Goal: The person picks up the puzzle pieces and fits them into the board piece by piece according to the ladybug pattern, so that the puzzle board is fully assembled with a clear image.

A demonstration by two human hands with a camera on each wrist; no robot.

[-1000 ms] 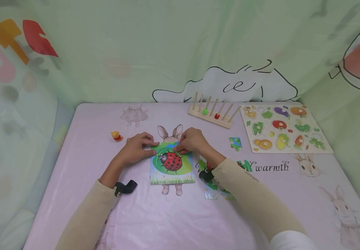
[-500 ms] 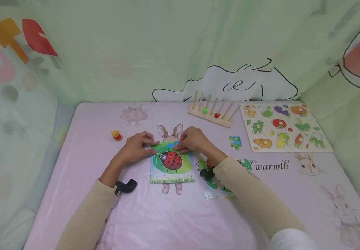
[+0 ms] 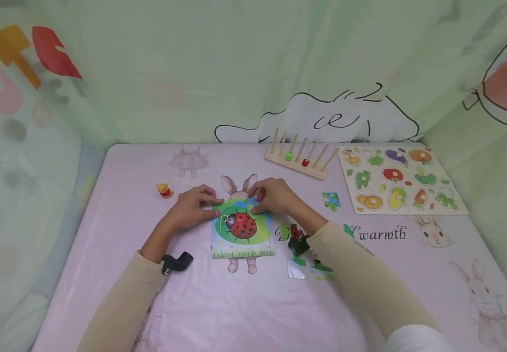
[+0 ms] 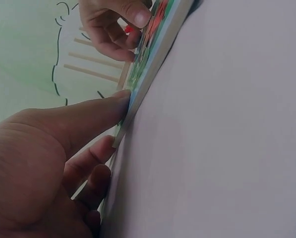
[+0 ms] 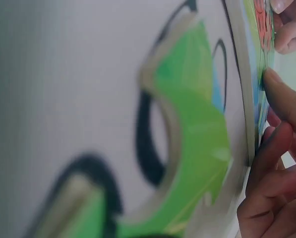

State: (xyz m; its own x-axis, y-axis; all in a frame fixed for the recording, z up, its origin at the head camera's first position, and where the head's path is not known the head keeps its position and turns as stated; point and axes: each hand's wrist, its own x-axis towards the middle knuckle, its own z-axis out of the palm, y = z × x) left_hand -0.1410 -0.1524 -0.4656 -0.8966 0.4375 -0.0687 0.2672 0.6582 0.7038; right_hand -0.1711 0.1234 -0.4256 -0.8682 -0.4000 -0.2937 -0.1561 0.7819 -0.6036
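A ladybug jigsaw puzzle [image 3: 242,234] lies in its board on the table, a green and blue picture with a grass strip along the near side. At its far left corner my left hand [image 3: 194,208] grips the edge, thumb on the rim, as the left wrist view shows. My right hand [image 3: 273,195] holds the far right corner, its thumb on the picture and its index finger at the top edge. Both hands cover parts of that top edge. Loose puzzle pieces [image 3: 297,270] lie right of the board, partly under my right forearm; a green piece [image 5: 200,124] fills the right wrist view.
One blue and green piece [image 3: 332,201] sits farther right. Behind stands a wooden peg rack [image 3: 297,165] with a green and a red bead. A vegetable peg board [image 3: 405,181] is at the back right, and a small yellow bear figure [image 3: 164,190] at left.
My right hand's thumb and index finger have spread and shifted slightly right and back along the top of the puzzle. The left hand stays at its corner.
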